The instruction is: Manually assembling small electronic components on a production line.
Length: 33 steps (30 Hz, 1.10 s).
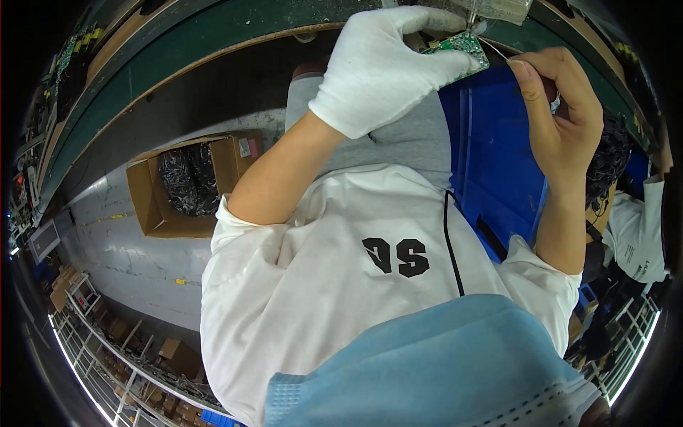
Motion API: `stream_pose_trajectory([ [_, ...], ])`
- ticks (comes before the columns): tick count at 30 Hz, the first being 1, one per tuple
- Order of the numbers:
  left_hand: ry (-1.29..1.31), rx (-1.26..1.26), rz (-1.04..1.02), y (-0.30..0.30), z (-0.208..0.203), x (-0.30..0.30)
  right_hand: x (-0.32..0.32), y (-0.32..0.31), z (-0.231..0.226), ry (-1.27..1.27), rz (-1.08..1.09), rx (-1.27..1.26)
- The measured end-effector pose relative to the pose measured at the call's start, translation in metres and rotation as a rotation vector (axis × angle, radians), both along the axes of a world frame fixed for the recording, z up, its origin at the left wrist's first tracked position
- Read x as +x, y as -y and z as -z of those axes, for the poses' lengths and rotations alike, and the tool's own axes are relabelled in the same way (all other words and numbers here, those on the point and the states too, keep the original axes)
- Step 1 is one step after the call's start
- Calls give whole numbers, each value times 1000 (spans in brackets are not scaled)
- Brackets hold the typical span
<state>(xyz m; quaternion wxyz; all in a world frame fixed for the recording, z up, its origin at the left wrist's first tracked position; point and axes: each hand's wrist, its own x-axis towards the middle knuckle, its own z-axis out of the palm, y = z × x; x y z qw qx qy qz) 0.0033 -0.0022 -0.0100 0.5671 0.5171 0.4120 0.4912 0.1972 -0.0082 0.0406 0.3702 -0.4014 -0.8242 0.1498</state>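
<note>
My left hand [395, 60], in a white glove, grips a small green circuit board [466, 46] between thumb and fingers at the top of the view. My right hand [562, 99] is bare. Its thumb and forefinger pinch a thin, pale wire [496, 49] that runs to the board's right edge. Just above the board, a slim metal tip [472, 18] reaches down to its upper edge, beside a clear, yellowish block [504, 8]. The far side of the board and the point of contact are too small to make out.
A green bench edge [235, 35] curves across the top. Blue crates [491, 142] stand below my right hand. On the floor to the left is an open cardboard box [153, 206] with black bundles. Another person [637, 228] is at the far right; shelving [128, 356] stands lower left.
</note>
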Motion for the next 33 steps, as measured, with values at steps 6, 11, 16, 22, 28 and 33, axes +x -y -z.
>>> stream_pose_trajectory([
  [6, -8, 0, 20, -1, -3, -1, -5, -3, 1, 36, -9, 6],
  [11, -55, -15, 24, -1, -3, -2, -7, -5, 5, 22, -1, 5],
  [16, -50, 8, 19, -1, -1, -1, -11, -6, 7, -1, 4, 1],
  [22, -57, 8, 0, 1, -2, 0, -13, -6, 5, 36, 2, -1],
  [28, -74, 18, 37, -1, 0, -3, -3, 0, -1, 6, 30, -129],
  [33, -17, -28, 54, 1, 2, -4, -2, -4, -5, 55, 2, -87],
])
